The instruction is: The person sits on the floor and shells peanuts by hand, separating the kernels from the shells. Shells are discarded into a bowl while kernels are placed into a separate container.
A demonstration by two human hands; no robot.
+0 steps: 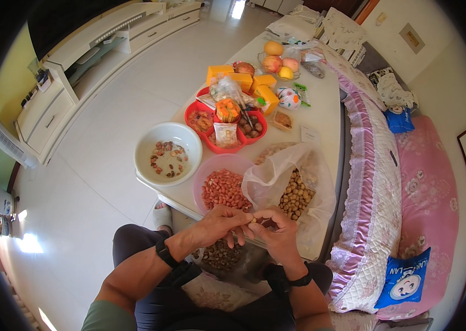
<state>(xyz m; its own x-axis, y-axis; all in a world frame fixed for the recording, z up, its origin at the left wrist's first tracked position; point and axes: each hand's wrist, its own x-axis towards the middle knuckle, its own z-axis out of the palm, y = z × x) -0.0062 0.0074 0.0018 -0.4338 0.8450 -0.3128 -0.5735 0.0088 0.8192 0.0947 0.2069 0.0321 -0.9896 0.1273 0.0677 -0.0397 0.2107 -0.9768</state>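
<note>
Between the fingertips of my left hand (224,225) and my right hand (275,229) is a small pale peanut in its shell (253,220), mostly covered by the fingers. Both hands meet over the table's near edge. Just beyond them stands a pink translucent bowl (200,169) with shelled red-skinned peanuts (225,189). Right of it lies an open whitish plastic bag (320,186) holding unshelled peanuts (296,196). A white basin (142,153) with a few scattered kernels is at the left. Below the hands, a container or bag of brownish shells (221,254) sits near the floor.
A red compartment tray (239,142) of snacks stands behind the bowls. Orange boxes (267,99), a fruit bowl (298,74) and a small plastic tub (282,121) are farther back. A quilted sofa (375,198) runs along the right; a white cabinet (57,103) stands at left.
</note>
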